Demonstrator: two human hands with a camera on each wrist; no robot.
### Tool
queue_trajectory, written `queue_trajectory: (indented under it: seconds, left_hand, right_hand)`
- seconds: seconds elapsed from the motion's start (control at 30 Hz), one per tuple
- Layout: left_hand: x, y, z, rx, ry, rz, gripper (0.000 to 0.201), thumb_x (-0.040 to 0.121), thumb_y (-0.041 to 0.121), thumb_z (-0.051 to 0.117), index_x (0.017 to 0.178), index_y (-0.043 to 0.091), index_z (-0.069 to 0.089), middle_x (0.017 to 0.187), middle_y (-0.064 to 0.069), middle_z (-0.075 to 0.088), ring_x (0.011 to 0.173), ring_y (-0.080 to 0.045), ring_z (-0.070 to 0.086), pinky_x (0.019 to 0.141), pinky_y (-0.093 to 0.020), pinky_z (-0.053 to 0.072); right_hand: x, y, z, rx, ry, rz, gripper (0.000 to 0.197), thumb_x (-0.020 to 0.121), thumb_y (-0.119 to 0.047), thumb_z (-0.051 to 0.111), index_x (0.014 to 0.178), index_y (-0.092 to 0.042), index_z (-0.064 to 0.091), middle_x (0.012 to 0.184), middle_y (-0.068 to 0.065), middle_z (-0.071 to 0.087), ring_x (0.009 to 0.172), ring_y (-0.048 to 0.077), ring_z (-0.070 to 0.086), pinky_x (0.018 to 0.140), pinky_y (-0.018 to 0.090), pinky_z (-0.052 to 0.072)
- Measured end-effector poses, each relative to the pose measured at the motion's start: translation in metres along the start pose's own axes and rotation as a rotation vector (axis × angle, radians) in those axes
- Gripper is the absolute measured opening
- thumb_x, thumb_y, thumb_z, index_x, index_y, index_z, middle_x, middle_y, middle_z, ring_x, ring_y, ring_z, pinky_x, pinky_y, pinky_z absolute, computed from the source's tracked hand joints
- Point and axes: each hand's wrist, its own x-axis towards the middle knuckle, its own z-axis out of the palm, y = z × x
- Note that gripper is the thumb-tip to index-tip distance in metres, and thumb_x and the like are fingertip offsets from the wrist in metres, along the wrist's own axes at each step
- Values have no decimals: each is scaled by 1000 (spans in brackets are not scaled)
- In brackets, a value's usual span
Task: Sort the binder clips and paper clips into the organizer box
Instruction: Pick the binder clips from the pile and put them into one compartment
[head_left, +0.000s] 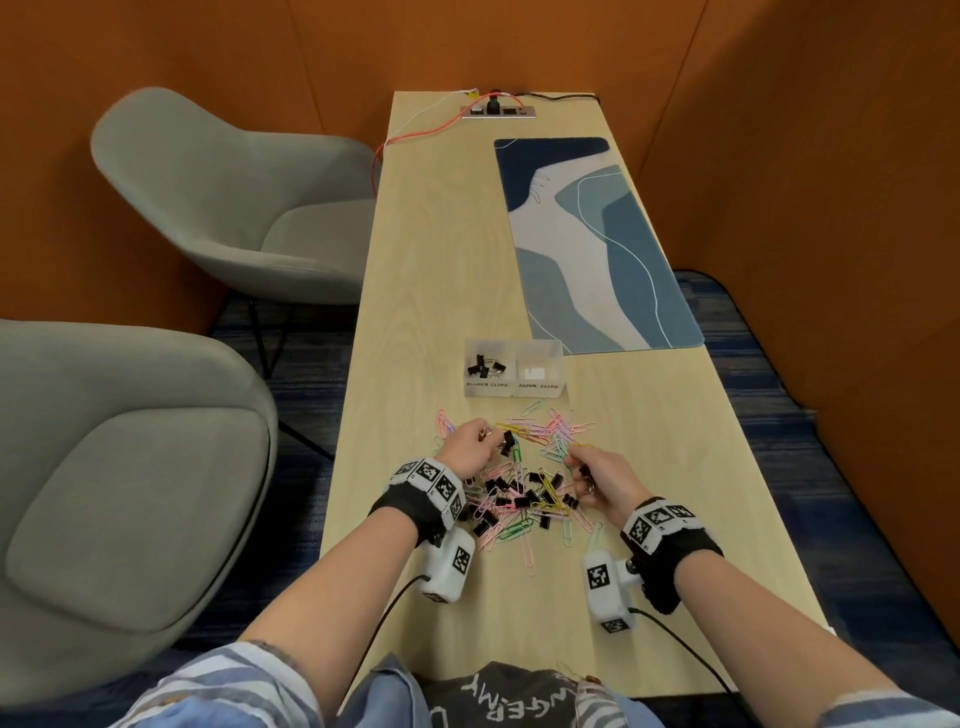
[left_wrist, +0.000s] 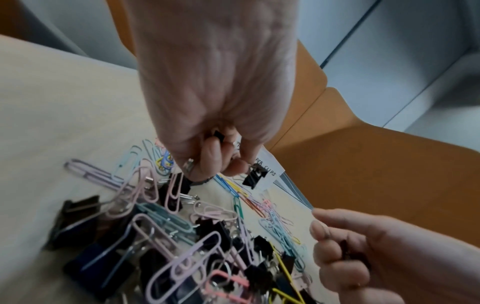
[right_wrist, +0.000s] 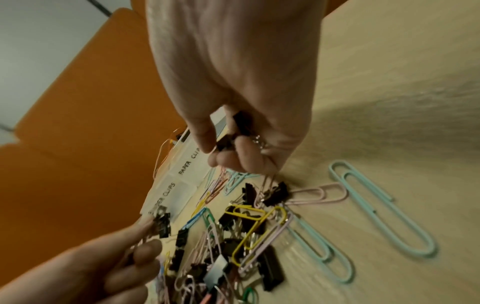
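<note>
Head view shows a scattered pile of clips (head_left: 524, 486) on a pale wooden table (head_left: 441, 260): small black binder clips with silver wire handles, mixed with long paper clips in pink, pale blue, yellow and green.

Left hand (head_left: 465, 449) hangs over the left edge of the pile with fingers curled. Its fingertips pinch a black binder clip (head_left: 507, 443), which dangles just beyond them, and the left wrist view shows another black clip tucked deeper inside the curled fingers (left_wrist: 207, 162).

Right hand (head_left: 597, 480) is over the right edge of the pile, also curled. From the right wrist view, its thumb and fingers close around a small bunch of black binder clips (right_wrist: 233, 135), silver handles poking out by the palm, and a pink paper clip (right_wrist: 265, 189) hangs from them.

Beyond both hands, past the far edge of the pile, sits a clear box (head_left: 514, 366) with two compartments, hand-labelled "BINDER CLIPS" and "PAPER CLIPS". A few black binder clips (head_left: 485, 364) lie in the left compartment.
</note>
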Motion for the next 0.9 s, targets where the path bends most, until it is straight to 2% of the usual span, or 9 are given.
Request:
queue_trajectory:
  seconds: [0.1, 0.17, 0.27, 0.37, 0.47, 0.53, 0.63, 0.73, 0.9]
  left_hand:
    - [-1, 2, 0, -18, -25, -58, 23, 101, 27, 36, 106, 8, 49, 87, -4, 55, 55, -11, 43, 52, -25, 36]
    - [-1, 1, 0, -42, -22, -91, 30, 102, 26, 34, 116, 4, 49, 82, -1, 52, 58, -11, 44, 53, -25, 37]
    - [0, -2, -1, -48, 18, -79, 34, 101, 29, 36, 115, 1, 49, 95, -9, 56, 73, -20, 49, 67, -29, 40]
    - [6, -7, -2, -69, 86, -74, 27, 99, 30, 39, 100, 5, 49, 102, -17, 59, 81, -23, 48, 74, -32, 39]
    - [11, -3, -6, -131, 178, -76, 25, 98, 29, 41, 93, 6, 49, 95, -14, 58, 81, -23, 50, 76, -36, 43]
    - [16, 4, -12, -149, 268, -90, 27, 98, 27, 43, 98, 3, 54, 99, -16, 61, 83, -24, 52, 82, -39, 47]
    - [25, 20, -26, -124, 366, -110, 31, 98, 24, 42, 109, -3, 54, 112, -21, 61, 89, -26, 53, 89, -39, 46]
    - [37, 40, -40, -106, 398, -138, 35, 100, 22, 40, 116, -6, 51, 121, -23, 59, 108, -34, 58, 91, -38, 46]
    - [53, 72, -52, -19, 369, -208, 34, 99, 15, 40, 118, -10, 54, 125, -25, 59, 116, -37, 57, 90, -38, 46]
  right_hand:
    - [-4, 0, 1, -541, 93, -243, 23, 90, -27, 56, 71, -15, 53, 58, -4, 48, 47, 10, 41, 44, 21, 32]
    - [-7, 2, 2, -843, 82, -341, 7, 89, -22, 56, 90, -15, 57, 66, -5, 57, 55, 13, 49, 53, 25, 38]
    - [-8, 10, 5, -1167, 81, -408, 23, 88, -18, 53, 111, -17, 56, 90, 7, 66, 75, 23, 57, 65, 28, 42]
    - [-7, 11, 10, -1236, 108, -463, 25, 88, -18, 52, 113, -14, 56, 105, 9, 67, 94, 29, 62, 72, 31, 45]
    - [-3, 9, 15, -1304, 73, -474, 20, 88, -15, 47, 105, -12, 55, 102, 10, 67, 91, 30, 62, 69, 33, 46]
    - [-1, 7, 16, -1324, 42, -479, 17, 86, -12, 44, 101, -11, 52, 99, 11, 66, 88, 31, 62, 66, 33, 44]
    - [-1, 4, 15, -1371, -7, -494, 14, 86, -19, 45, 98, -11, 48, 96, 11, 63, 86, 32, 61, 63, 32, 41]
    - [-5, 2, 14, -1406, -21, -541, 12, 88, -26, 42, 88, -14, 39, 89, 10, 60, 78, 30, 58, 61, 33, 41]
    - [-9, -14, 12, -1071, 68, -506, 19, 91, -26, 37, 76, -14, 38, 71, 4, 53, 66, 24, 48, 62, 35, 38]
